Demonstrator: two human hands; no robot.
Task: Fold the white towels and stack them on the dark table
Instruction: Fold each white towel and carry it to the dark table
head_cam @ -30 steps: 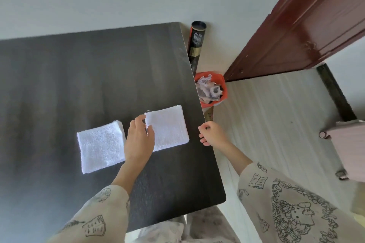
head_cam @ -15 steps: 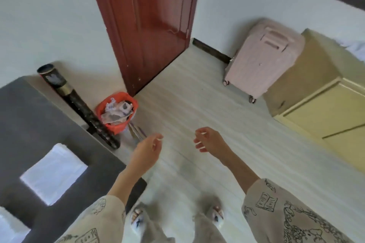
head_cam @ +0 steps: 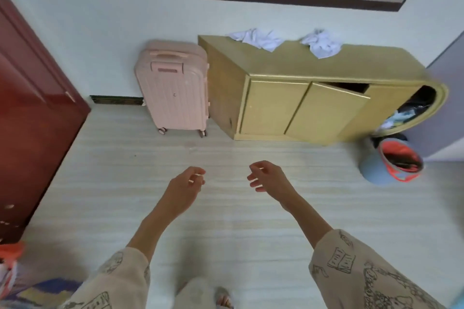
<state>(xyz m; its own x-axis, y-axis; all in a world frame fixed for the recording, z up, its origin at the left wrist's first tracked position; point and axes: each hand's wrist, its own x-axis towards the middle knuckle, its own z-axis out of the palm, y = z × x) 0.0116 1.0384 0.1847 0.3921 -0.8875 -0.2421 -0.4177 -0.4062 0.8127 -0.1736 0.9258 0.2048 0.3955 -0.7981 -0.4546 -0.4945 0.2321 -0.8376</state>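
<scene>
From the head view, we see our left hand (head_cam: pixel 187 187) and right hand (head_cam: pixel 267 178) raised over the pale floor (head_cam: pixel 125 183), each grip loosely curled and holding nothing. Two crumpled white towels (head_cam: pixel 258 38) (head_cam: pixel 321 44) lie well apart from us on the yellow cabinet (head_cam: pixel 301 68), beside a pink suitcase (head_cam: pixel 173 88).

The red door (head_cam: pixel 32 113) runs off the left edge, and the orange bin (head_cam: pixel 10 256) in the lower left corner is half cut off and blurred. The yellow cabinet (head_cam: pixel 301 70) has its right door ajar on darkness, and the clutter in its open rounded end is too smeared to identify.
</scene>
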